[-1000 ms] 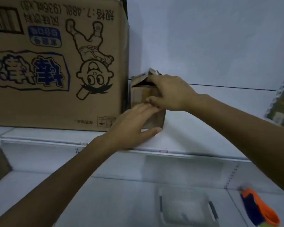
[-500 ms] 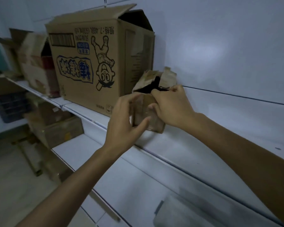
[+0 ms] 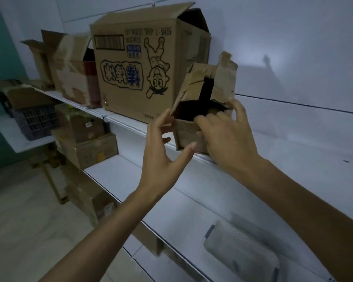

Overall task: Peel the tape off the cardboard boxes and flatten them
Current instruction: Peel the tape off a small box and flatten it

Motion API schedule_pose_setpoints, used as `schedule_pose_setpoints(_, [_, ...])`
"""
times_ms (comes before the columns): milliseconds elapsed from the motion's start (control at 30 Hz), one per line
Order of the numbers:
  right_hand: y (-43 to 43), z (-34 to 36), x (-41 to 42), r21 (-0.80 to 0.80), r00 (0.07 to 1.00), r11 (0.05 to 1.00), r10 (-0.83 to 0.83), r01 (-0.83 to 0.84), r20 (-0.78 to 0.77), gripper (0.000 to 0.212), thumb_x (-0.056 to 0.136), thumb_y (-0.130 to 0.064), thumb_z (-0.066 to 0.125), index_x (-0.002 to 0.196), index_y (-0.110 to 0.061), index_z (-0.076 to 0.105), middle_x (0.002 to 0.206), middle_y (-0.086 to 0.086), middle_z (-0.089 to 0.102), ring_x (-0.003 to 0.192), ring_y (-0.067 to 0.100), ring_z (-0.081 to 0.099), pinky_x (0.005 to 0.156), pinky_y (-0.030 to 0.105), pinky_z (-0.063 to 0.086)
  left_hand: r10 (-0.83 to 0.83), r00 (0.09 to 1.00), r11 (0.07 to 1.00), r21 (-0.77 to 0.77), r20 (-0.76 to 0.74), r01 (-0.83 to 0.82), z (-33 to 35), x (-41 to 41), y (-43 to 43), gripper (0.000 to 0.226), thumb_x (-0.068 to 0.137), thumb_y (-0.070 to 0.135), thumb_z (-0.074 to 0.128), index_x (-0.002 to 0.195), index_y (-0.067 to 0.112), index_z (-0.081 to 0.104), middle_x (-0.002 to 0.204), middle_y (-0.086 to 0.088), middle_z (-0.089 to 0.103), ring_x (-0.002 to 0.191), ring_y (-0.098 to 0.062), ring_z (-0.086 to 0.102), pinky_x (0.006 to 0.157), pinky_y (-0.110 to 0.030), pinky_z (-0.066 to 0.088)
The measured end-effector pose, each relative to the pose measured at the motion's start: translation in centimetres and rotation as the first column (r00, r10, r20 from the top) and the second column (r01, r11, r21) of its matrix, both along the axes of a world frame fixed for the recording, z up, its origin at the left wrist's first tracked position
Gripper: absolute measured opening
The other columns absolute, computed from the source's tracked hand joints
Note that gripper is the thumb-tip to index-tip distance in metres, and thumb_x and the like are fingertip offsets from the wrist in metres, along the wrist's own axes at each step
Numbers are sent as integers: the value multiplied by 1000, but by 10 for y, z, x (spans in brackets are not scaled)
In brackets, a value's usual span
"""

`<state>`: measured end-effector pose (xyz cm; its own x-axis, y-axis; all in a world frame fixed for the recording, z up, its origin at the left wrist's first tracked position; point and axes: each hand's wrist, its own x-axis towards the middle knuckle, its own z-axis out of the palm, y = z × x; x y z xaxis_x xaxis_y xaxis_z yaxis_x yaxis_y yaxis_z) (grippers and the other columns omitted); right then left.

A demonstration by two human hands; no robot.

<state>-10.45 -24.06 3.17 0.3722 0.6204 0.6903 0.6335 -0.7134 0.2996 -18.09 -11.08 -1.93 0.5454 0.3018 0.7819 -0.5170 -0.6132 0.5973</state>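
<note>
A small worn cardboard box (image 3: 189,137) stands near the front edge of the upper white shelf (image 3: 128,124), tilted with its dark opening toward me. Its torn, tape-marked flaps (image 3: 202,76) stick up. My right hand (image 3: 227,139) grips the box, with fingers curled over the front rim into the opening and the thumb at the right side. My left hand (image 3: 163,153) is spread at the box's left corner. Its straight fingertips touch the edge and its thumb reaches under the front face.
A large printed carton (image 3: 139,74) with open flaps stands just left of the small box, and taped boxes (image 3: 73,74) stand farther left. The lower shelf (image 3: 171,210) carries a plastic container (image 3: 243,253). More boxes (image 3: 90,147) and a dark crate (image 3: 35,121) sit lower left.
The small box has tipped toward me, showing its opening. My left hand has loosened from its side to a spread touch. My right hand has shifted onto the front rim. The view has swung left and widened.
</note>
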Motion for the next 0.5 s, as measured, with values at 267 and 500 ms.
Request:
schedule_pose_setpoints(267, [69, -32, -125, 137, 996, 987, 74, -80, 47, 19, 86, -12, 64, 105, -8, 69, 79, 6, 70, 72, 25, 67, 116, 40, 26, 47, 948, 972, 206, 314, -116, -17, -90, 96, 41, 86, 18, 67, 124, 14, 53, 122, -3, 51, 113, -19, 51, 89, -34, 48])
schedule_pose_setpoints(500, [130, -78, -184, 475, 679, 868, 437, -146, -590, 22, 97, -22, 52, 107, -6, 63, 82, 6, 66, 69, 15, 59, 63, 18, 45, -68, 998, 919, 390, 14, 57, -54, -141, 160, 41, 92, 27, 59, 127, 5, 59, 141, -16, 42, 131, -19, 42, 103, -30, 41])
